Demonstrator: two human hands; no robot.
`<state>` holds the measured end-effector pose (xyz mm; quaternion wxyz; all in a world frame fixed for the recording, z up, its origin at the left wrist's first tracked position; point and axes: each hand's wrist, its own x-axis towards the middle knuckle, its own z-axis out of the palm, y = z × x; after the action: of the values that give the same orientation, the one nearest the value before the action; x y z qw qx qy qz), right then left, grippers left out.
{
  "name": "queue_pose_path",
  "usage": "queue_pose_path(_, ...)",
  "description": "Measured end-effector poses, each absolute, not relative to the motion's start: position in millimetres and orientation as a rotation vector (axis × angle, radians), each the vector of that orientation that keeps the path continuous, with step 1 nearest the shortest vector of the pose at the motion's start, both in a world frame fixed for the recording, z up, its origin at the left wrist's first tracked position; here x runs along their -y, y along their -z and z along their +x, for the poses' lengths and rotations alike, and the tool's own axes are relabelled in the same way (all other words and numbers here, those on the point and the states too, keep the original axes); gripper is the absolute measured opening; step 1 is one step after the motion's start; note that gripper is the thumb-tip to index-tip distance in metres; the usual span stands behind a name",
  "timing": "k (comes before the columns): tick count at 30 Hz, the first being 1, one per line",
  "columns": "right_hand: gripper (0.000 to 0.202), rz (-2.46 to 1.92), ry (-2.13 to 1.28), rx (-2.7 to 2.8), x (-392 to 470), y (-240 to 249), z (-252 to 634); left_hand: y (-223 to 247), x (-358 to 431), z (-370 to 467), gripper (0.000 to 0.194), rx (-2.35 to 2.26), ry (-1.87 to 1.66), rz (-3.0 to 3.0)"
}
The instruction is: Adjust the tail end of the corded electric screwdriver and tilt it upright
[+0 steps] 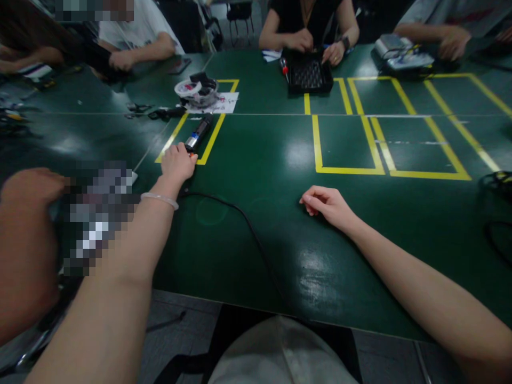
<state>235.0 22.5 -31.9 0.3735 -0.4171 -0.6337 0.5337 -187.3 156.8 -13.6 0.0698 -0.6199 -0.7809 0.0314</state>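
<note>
On the left, my left hand (178, 161) is closed round the near end of a corded electric screwdriver (198, 133), a black and silver cylinder with a blue mark. Its far end points away from me, inside a yellow-taped outline. A bit of orange shows by my fingers, which hide the rest of the grip. From near that hand a black cable (248, 223) curves across the table towards my lap. My right hand (327, 205) rests on the green tabletop (264, 160), its fingers loosely curled in with nothing visible in them.
Beyond the screwdriver, a clear round container (196, 90) of parts stands on a white paper (229, 101). Yellow tape outlines (350, 171) mark the right side. Opposite, a person's hands work over a black tray (310, 74). Another person's arm (28, 240) is close at my left.
</note>
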Motion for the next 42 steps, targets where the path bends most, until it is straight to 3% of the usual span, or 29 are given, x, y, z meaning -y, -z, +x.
queue_pose_path(14, 0.038, -1.070, -1.356, 1.650, -22.9, 32.1, 234.1, 15.2, -158.3, -197.3, 0.089, 2.307, -0.096, -1.812)
queue_pose_path(23, 0.036, -1.059, -1.372, 1.655, -24.7, 34.4, 234.0, 15.9, -161.4, -194.4, 0.060, 2.359, -0.063, -1.768)
queue_pose_path(42, 0.038, -1.080, -1.256, 1.737, -22.3, 35.2, 233.7, 9.3, -54.1, -58.0, 0.044, 2.026, -0.012, -2.190)
